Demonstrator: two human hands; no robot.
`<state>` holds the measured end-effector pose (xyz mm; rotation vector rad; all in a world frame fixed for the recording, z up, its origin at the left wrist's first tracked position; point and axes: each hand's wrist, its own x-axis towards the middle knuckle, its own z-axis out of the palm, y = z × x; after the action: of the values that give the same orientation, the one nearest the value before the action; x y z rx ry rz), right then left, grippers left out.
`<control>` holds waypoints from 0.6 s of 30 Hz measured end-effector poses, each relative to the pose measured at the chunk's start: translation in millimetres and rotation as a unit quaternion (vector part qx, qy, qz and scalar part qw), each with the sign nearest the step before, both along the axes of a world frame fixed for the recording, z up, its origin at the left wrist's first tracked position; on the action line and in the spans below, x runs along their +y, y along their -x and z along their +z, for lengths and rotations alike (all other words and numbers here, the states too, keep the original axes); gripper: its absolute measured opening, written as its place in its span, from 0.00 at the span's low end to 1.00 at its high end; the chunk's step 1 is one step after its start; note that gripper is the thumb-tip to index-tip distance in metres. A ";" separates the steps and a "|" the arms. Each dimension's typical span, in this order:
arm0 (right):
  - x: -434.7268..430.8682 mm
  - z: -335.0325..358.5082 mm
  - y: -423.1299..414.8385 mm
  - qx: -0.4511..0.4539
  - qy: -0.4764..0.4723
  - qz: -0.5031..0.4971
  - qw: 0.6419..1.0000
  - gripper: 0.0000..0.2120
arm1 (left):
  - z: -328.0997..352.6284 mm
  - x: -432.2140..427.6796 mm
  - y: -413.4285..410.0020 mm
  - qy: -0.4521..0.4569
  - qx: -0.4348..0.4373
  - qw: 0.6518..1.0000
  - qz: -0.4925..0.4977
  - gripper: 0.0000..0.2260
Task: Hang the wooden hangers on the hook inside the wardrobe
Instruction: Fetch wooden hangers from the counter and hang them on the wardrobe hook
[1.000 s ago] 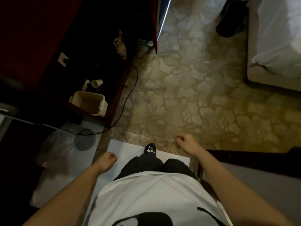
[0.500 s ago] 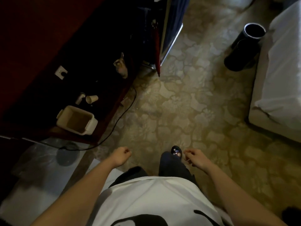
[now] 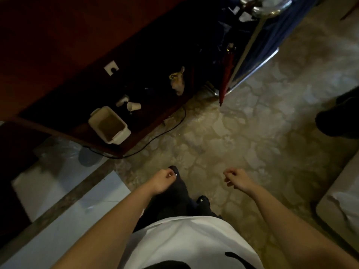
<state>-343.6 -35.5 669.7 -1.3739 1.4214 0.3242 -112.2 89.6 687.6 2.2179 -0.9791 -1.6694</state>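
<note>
No wooden hangers, hook or wardrobe interior show in the head view. I look down at a patterned carpet. My left hand (image 3: 163, 181) hangs in front of my body with its fingers curled in and nothing in it. My right hand (image 3: 238, 179) is a little to the right, also loosely curled and holding nothing. Below them are my white shirt and dark shoes.
A dark red cabinet (image 3: 58, 45) stands at the left with a cream bin (image 3: 108, 125), paper cups (image 3: 134, 106) and a black cable (image 3: 165, 131) at its foot. A blue trolley with a chrome frame (image 3: 252, 55) is at the top right, a bed corner (image 3: 342, 206) at the right, white floor tiles (image 3: 68, 210) at lower left.
I have walked forward off the tiles onto the carpet; the cabinet, bin and trolley have slid down the view. Both hands stay empty and curled.
</note>
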 end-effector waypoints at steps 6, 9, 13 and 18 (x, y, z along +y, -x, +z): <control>-78.3 20.4 -104.7 -0.068 0.040 0.084 0.993 0.13 | 25.4 -41.1 -91.7 -0.001 -0.072 0.997 -0.006 0.14; -120.8 54.1 -162.4 -0.124 0.088 0.129 0.980 0.13 | 59.0 -78.3 -136.0 0.045 -0.102 0.993 -0.026 0.14; -175.2 113.4 -230.2 -0.201 0.171 0.188 0.946 0.09 | 121.9 -132.9 -188.8 0.132 -0.115 0.984 -0.042 0.15; -222.8 213.9 -288.4 -0.257 0.253 0.262 0.895 0.10 | 210.7 -183.3 -236.4 0.199 -0.145 0.967 -0.059 0.15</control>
<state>-55.3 -258.3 883.6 -2.0866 0.6887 -0.0907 124.3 -93.8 898.2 2.1896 -1.4015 -1.0743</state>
